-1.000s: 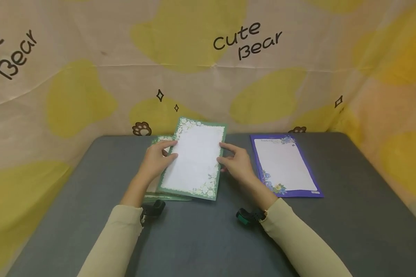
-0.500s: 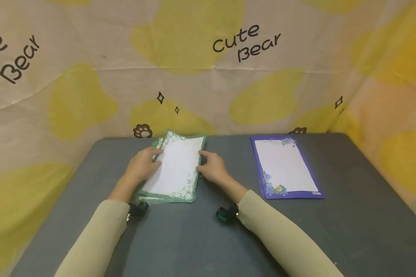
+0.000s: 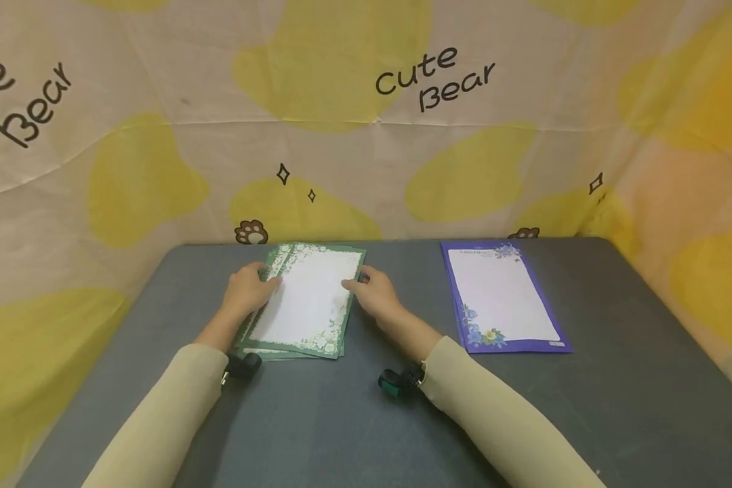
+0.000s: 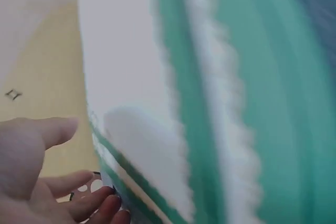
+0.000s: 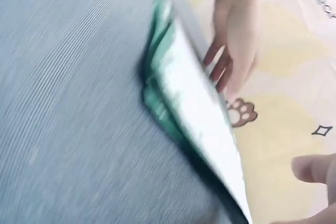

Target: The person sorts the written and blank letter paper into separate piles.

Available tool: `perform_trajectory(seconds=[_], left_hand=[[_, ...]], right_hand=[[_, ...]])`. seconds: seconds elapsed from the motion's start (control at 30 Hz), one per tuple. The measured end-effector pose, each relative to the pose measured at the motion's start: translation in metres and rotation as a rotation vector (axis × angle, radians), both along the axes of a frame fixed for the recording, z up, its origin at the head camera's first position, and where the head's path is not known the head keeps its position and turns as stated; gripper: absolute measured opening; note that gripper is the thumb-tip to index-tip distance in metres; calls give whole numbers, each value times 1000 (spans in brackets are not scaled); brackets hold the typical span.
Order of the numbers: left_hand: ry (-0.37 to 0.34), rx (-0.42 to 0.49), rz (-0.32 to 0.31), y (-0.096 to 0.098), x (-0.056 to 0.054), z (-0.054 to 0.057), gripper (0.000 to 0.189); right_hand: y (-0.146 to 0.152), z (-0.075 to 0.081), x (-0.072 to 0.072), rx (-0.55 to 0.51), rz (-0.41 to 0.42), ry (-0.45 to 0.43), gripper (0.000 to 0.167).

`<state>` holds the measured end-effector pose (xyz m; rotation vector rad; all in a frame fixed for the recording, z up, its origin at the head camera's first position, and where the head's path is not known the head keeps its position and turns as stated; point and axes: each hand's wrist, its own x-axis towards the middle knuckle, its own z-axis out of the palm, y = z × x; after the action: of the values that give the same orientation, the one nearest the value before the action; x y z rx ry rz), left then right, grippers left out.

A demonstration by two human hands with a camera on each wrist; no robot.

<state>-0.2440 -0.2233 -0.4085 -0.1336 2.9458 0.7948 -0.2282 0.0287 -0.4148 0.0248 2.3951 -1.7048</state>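
A white sheet (image 3: 308, 298) with a green floral border lies over other green-edged sheets (image 3: 262, 354), whose edges stick out at the left and along the bottom. Beside its left edge is my left hand (image 3: 244, 291), thumb extended over the border in the head view. The left wrist view shows this hand's fingers (image 4: 94, 203) loosely bent close to the stack's edge, the thumb lifted apart. Across from it, my right hand (image 3: 375, 291) is at the right edge, with its thumb pointing over the sheet. In the right wrist view that thumb (image 5: 310, 169) stands straight, off the paper.
Purple-bordered sheets (image 3: 561, 342) with blue flowers lie slightly fanned at the right on the grey table (image 3: 317, 434). A yellow-patterned cloth (image 3: 317, 81) hangs behind the table's far edge. Small dark cameras sit at both wrists.
Both hands carried the green-bordered sheet left and down onto the other green sheets, then loosened their hold. Its top edge now lies flat and nearly level with theirs. The purple sheets stayed put.
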Motion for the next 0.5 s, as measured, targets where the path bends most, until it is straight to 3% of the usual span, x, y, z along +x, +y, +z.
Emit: perform_trajectory(seconds=[0.1, 0.23, 0.4, 0.5], left_hand=[[-34, 116, 23, 4, -6, 5, 68], [-66, 174, 24, 18, -12, 9, 66], [-84, 221, 43, 24, -12, 9, 64], [-65, 175, 31, 20, -12, 7, 62]], right_hand=[[-1, 4, -4, -136, -9, -78, 74], [-3, 7, -11, -242, -25, -115, 78], [-11, 7, -20, -294, -28, -130, 79], [-12, 4, -24, -261, -6, -113, 78]])
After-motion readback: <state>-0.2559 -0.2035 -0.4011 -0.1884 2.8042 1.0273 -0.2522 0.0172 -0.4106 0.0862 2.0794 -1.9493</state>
